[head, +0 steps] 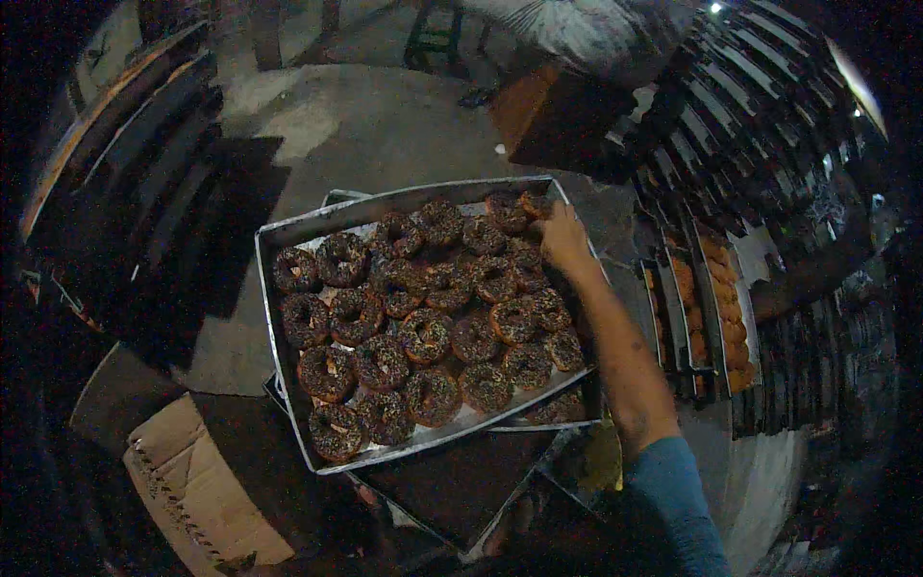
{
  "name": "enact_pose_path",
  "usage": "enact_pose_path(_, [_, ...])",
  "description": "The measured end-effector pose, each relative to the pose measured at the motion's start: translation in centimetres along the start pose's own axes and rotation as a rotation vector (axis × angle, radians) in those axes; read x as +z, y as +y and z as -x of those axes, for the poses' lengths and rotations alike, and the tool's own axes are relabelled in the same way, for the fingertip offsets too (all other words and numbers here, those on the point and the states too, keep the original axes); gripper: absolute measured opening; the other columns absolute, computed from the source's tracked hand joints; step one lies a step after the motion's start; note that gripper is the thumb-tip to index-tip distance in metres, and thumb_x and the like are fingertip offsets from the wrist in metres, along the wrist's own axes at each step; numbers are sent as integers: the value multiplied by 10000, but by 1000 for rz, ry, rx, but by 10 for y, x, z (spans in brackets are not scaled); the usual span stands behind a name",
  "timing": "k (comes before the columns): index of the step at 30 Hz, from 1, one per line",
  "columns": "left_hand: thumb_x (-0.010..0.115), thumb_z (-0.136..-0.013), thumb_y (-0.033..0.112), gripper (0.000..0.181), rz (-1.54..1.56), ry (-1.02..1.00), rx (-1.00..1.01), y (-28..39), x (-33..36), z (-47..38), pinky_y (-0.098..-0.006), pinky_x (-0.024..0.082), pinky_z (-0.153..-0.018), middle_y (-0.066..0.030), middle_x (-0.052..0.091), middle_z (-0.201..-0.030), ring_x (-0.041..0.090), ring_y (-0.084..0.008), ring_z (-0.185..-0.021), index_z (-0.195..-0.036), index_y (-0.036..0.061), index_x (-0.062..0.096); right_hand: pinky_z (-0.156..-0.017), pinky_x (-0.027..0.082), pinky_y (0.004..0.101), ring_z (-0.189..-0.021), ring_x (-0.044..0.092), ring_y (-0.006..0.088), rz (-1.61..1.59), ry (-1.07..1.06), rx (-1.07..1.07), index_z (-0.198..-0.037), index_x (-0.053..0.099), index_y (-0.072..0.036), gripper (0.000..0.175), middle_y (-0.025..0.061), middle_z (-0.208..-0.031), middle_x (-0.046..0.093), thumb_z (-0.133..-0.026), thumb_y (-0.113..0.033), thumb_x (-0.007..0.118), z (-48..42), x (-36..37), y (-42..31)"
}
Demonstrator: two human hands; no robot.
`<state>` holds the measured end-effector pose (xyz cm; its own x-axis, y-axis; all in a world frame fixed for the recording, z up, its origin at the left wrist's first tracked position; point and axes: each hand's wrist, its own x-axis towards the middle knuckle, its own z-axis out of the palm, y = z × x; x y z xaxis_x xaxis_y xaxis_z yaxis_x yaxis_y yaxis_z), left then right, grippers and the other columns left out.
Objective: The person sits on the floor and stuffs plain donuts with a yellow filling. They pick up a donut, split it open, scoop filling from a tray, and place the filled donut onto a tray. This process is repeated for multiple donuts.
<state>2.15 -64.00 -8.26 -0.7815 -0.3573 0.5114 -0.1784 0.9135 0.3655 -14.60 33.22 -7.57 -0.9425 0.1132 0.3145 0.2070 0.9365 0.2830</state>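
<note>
A metal baking tray (270, 317) full of ring doughnuts with dark, speckled topping lies before me, slightly tilted in the view. My right hand (564, 238) reaches over its far right corner, fingers at a doughnut (533, 205) there; whether they grip it is hard to see. Other doughnuts, such as one near the middle (425, 335), lie close together on pale paper, some overlapping. Beneath this tray, part of a second tray (548, 427) shows, with a topped doughnut (562, 407) in it. My left hand is out of view.
Racks of trays (750, 79) stand at the right, some holding golden-brown baked goods (725, 310). A cardboard box (195, 483) is at the lower left, a dark rack (144, 216) at the left. Beyond lie concrete floor (389, 122), a brown box (526, 108) and a green stool (436, 36).
</note>
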Motion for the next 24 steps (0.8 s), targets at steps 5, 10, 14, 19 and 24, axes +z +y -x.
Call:
enact_pose_path(5, [455, -1004, 145, 332, -68, -6, -52, -17, -4, 6, -404, 399, -1066, -194, 555, -1297, 529, -315, -1208, -1278, -11, 559, -950, 418, 542, -1154, 458, 403, 167, -124, 69, -924, 748, -39, 238, 190, -1153, 515, -759, -199, 689, -2, 21, -5])
enact_pose_path(10, [456, -1003, 149, 346, -109, -6, -72, -26, -5, 7, -410, 386, -1081, -199, 537, -1318, 511, -321, -1231, -1299, -6, 546, -1052, 329, 574, -1296, 382, 419, 3, -295, 300, -1059, 707, -11, 415, 228, -1403, 428, -757, -293, 741, -20, 14, -26])
enact_pose_path(14, [457, -1003, 152, 358, -134, 6, -75, -31, -8, 9, -414, 377, -1092, -204, 524, -1334, 497, -326, -1249, -1316, -3, 536, -1051, 309, 609, -1294, 385, 427, -181, -264, 434, -1089, 715, -58, 407, 212, -1405, 437, -773, -313, 721, -28, 18, -39])
enact_pose_path(19, [458, -1002, 155, 373, -157, 32, -95, -38, -16, 14, -420, 365, -1107, -209, 507, -1355, 480, -333, -1272, -1336, 1, 522, -960, 368, 586, -1152, 473, 381, -281, -198, 395, -1051, 747, -218, 277, 165, -1173, 526, -789, -254, 664, -6, 11, -29])
enact_pose_path(24, [459, -1002, 159, 390, -177, 61, -89, -57, -26, 17, -425, 352, -1122, -215, 490, -1375, 462, -339, -1294, -1357, 5, 509, -935, 382, 603, -1135, 482, 387, -100, -57, 390, -1140, 716, -230, 367, 174, -1180, 528, -780, -270, 655, 20, -46, 23])
